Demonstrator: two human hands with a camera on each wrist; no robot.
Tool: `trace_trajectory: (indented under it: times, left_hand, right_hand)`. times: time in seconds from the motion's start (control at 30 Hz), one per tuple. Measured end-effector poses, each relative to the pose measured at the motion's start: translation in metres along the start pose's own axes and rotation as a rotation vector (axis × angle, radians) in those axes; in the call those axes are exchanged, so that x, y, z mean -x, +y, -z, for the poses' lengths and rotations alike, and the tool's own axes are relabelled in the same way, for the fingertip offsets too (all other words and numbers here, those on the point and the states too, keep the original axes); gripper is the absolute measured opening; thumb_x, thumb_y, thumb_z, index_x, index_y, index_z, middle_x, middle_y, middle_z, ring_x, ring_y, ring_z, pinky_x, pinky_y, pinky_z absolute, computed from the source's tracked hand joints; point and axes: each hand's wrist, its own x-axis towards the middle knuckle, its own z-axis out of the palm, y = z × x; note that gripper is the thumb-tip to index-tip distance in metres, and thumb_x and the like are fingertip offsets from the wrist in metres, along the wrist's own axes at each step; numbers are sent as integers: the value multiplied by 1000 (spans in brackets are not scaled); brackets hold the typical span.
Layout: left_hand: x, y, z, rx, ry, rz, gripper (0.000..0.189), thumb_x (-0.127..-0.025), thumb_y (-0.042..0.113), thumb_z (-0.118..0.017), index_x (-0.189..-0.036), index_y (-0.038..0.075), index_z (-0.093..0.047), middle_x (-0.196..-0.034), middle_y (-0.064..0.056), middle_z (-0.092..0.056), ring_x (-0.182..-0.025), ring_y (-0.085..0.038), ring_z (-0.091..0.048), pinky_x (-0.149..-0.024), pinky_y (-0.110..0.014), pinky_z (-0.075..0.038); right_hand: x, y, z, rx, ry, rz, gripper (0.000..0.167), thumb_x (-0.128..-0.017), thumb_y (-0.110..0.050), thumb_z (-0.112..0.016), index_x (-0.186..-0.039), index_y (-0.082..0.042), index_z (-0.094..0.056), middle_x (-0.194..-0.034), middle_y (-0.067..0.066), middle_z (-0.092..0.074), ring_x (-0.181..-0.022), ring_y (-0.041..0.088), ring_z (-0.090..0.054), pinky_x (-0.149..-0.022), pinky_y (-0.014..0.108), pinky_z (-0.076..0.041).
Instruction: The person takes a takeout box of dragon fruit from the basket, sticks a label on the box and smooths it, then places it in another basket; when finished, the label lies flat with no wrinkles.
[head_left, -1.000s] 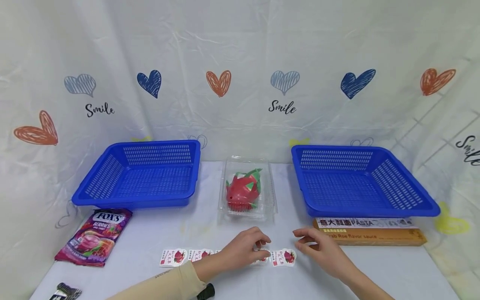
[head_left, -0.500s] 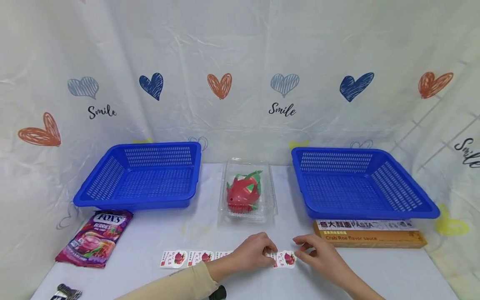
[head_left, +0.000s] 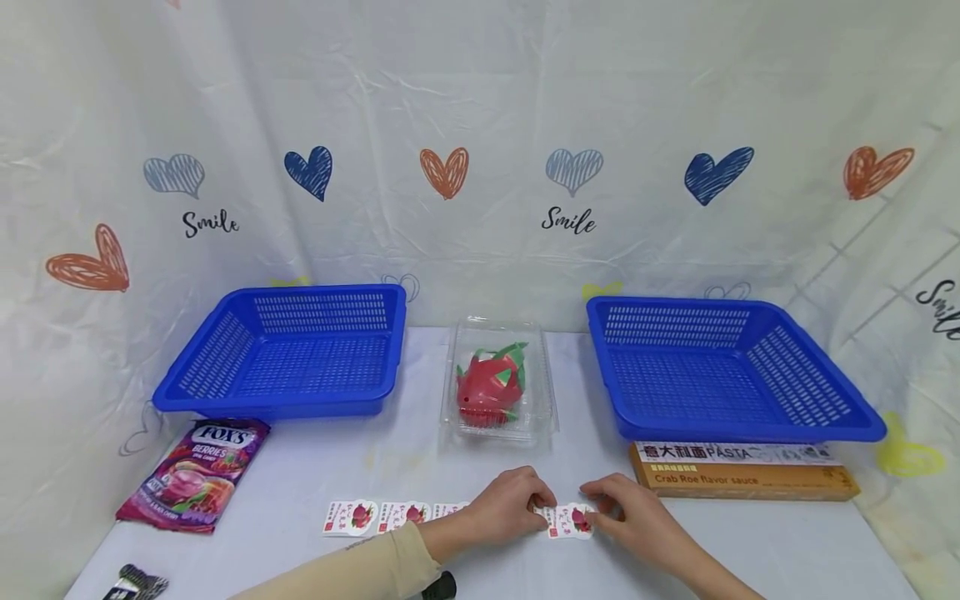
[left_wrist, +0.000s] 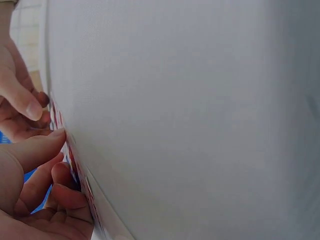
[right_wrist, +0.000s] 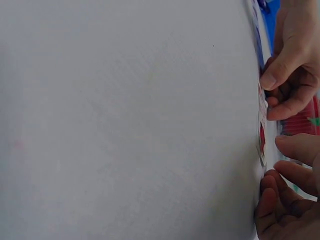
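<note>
A row of white labels (head_left: 351,517) printed with pink dragon fruit lies across the front of the table in the head view. My left hand (head_left: 510,506) covers part of this row, its thumb and curled forefinger pinching it just left of the end label (head_left: 574,521). At that label's right edge is my right hand (head_left: 636,515), fingers bent, with a gap between thumb and forefinger. Both wrist views show the labels edge-on, including the end label (right_wrist: 262,135). Behind the hands, a red dragon fruit (head_left: 489,387) with green tips sits in a clear plastic box (head_left: 542,417).
Blue baskets stand at the back left (head_left: 390,379) and back right (head_left: 611,392). A purple candy bag (head_left: 193,479) lies at left and a pasta box (head_left: 750,481) at right. Dark objects at the front edge, one at left (head_left: 135,583), another by the left sleeve (head_left: 441,586), are partly hidden.
My left hand has shifted right along the label row, then stopped beside the end label. My right thumb has moved slightly left to that label's edge.
</note>
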Motion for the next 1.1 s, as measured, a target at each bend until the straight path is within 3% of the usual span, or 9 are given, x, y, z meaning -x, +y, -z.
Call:
trace_trajectory:
  times: [0.2,0.43,0.83,1.1]
  left_hand:
    - [-1,-1,0,44,-3,26,19,-78,6,-81,-95,10,-75,-77,10,-56,-71,4,-47,-67,-11,-41]
    - [-2,-2,-1,25,10,15,19,-77,8,-82,-95,11,-75,-77,11,-56,-72,5,-47,-68,-11,-40]
    - [-3,0,0,6,14,9,20,-77,8,-82,-95,10,-74,-77,11,-56,-72,5,-45,-68,-11,-39]
    - [-2,0,0,2,3,18,20,-78,9,-82,-96,11,-74,-77,11,-56,-72,4,-46,-68,-11,-39]
  right_hand:
    - [-1,0,-1,7,-50,-32,21,-85,-17,-76,-103,-10,-70,-91,-9,-61,-76,5,-54,-63,23,-47]
    - [-4,0,-2,15,-73,-31,9,-85,-15,-76,-93,-16,-70,-86,-13,-59,-75,2,-52,-65,23,-47]
    - [-7,-3,-3,12,-100,-65,8,-86,-14,-75,-88,-16,-68,-80,-15,-55,-73,-2,-49,-63,22,-46]
    - [-7,-5,-3,13,-94,-72,11,-85,-12,-74,-94,-13,-68,-80,-13,-53,-73,-1,-48,-63,22,-46]
